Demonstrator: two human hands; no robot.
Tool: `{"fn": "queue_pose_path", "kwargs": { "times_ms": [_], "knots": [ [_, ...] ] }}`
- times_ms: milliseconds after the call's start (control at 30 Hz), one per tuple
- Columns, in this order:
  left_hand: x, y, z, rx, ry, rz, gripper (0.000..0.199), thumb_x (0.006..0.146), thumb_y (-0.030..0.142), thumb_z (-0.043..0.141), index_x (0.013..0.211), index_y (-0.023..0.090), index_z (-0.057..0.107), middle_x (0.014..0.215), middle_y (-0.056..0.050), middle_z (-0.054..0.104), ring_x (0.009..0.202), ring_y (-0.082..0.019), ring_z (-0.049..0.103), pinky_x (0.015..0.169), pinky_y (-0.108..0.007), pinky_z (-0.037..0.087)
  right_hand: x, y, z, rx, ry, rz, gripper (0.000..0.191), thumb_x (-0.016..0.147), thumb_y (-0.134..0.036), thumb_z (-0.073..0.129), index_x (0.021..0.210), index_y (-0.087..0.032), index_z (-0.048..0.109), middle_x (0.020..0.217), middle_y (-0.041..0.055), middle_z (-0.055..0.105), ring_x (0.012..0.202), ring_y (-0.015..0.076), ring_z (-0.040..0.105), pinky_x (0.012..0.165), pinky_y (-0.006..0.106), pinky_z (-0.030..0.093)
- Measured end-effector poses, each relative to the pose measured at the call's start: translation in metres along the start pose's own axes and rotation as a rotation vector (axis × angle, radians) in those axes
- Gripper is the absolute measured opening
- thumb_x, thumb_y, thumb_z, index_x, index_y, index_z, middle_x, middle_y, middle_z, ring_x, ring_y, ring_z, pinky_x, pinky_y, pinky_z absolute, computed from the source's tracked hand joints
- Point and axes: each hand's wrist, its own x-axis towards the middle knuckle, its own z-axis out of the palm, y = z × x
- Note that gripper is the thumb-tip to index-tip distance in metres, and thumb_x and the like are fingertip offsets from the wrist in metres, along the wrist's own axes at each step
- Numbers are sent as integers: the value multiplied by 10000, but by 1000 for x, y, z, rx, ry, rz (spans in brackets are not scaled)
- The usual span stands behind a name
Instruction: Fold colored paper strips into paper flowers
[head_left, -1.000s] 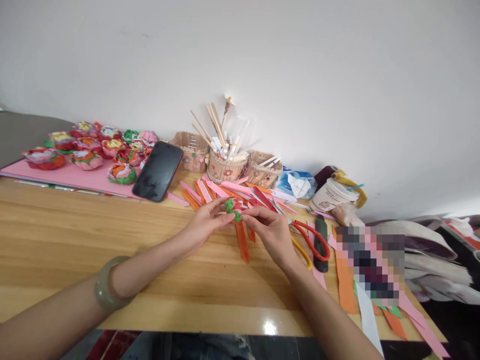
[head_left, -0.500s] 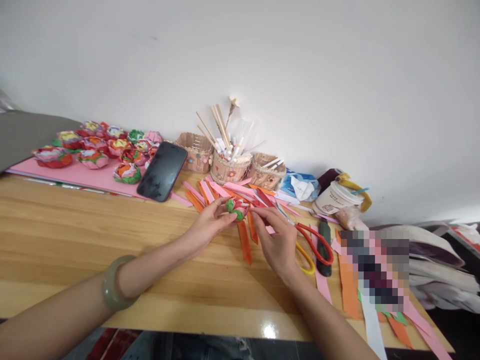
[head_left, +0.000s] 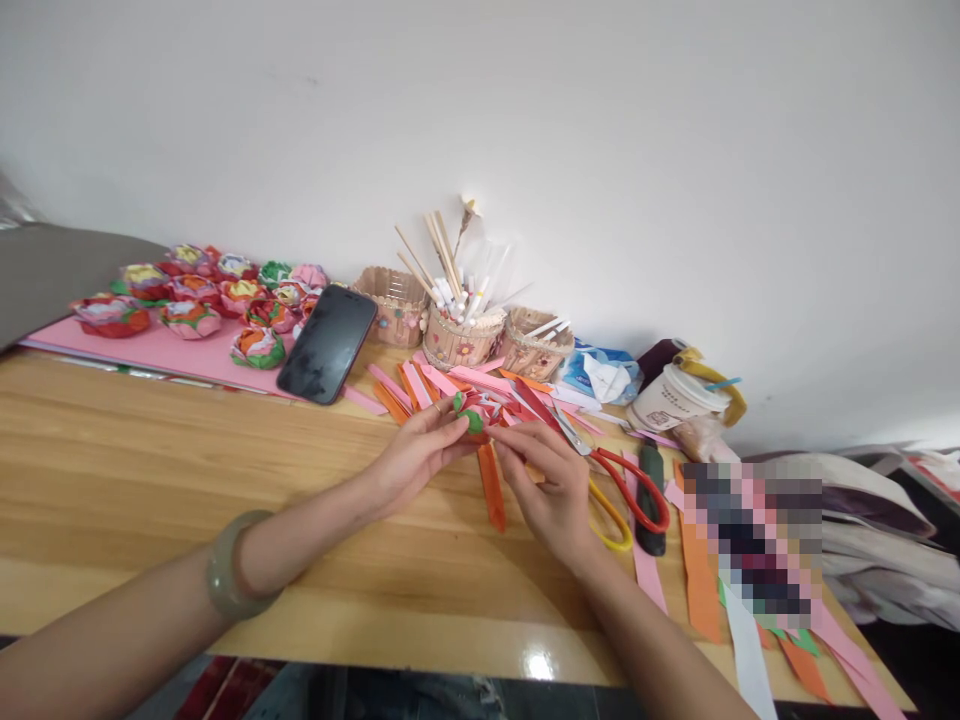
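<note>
Between the thumb and fingers of my left hand is a small paper flower with green and pink petals. My right hand pinches at the flower's right side, its fingertips against the petals. Part of the flower is hidden by my fingers. Beneath and behind both hands lies a heap of folded pink, orange and red paper strips. Scissors with red and yellow handles rest just right of my right hand, beside a dark green bottle-like object.
Several finished paper flowers sit on a pink sheet at the left. A phone leans next to them. Decorated baskets with sticks stand against the wall. A lidded cup and long strips occupy the right.
My right fingertips have shifted slightly left along the flower, and the flower has turned a little in my left hand. The rest of the table looks the same.
</note>
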Motion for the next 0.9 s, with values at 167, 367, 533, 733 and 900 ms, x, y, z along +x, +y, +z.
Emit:
{"fn": "queue_pose_path", "kwargs": {
  "times_ms": [167,367,533,733,900],
  "knots": [
    [-1,4,-3,-51,-62,-90,113,795,252,606,837,148,623,821,-43,678,802,-172,655,878,-353,479,4,-2,-4,66,77,175,133,840,-190,547,902,-216,662,817,27,630,716,141,586,596,250,469],
    [-2,4,-3,-28,-126,-145,192,814,337,579,857,154,618,852,-68,686,832,-184,652,877,-349,474,4,-2,-2,87,-31,193,102,833,-197,553,838,-204,655,796,29,639,712,145,585,623,266,465],
    [-2,3,-2,5,-94,-92,140,771,276,644,857,168,618,847,-43,679,815,-156,644,799,-295,503,3,0,0,81,-47,239,101,826,-196,561,847,-196,660,818,33,649,714,141,586,598,249,446],
    [-3,3,0,24,-74,-68,158,743,270,677,857,172,630,838,-22,667,804,-135,630,776,-269,512,5,2,1,91,-69,313,84,810,-220,580,835,-180,649,809,34,648,660,129,569,554,236,424],
    [-3,3,2,32,-38,-31,189,727,244,691,894,182,627,894,-17,655,804,-123,616,766,-254,508,5,3,1,139,-87,363,106,813,-263,588,840,-178,644,794,31,640,652,127,557,557,234,420]
  ]
}}
